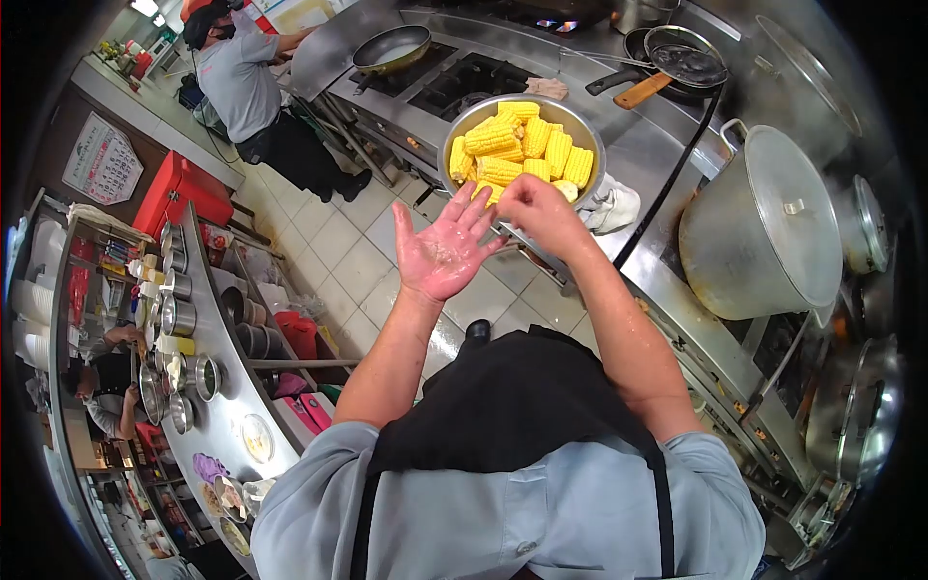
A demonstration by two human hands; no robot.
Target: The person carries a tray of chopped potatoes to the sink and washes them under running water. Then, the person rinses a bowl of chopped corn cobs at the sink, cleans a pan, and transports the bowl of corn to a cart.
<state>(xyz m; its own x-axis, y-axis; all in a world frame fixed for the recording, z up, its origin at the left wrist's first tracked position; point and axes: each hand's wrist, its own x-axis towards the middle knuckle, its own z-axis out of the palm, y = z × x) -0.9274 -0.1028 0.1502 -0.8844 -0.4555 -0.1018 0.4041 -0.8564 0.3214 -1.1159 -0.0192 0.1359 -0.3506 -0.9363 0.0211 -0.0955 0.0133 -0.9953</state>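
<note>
Just in front of my black apron (522,396), I hold both hands close together, seemingly so the right can reach the left. My left hand (445,253) is spread wide, empty, palm toward me; my right hand (543,215) is curled, and I can't tell whether it pinches anything. Beyond, cut corn (493,138) fills a steel bowl (589,133) at the counter's (635,159) edge, likely for easy reach; far left, a frying pan (391,46).
</note>
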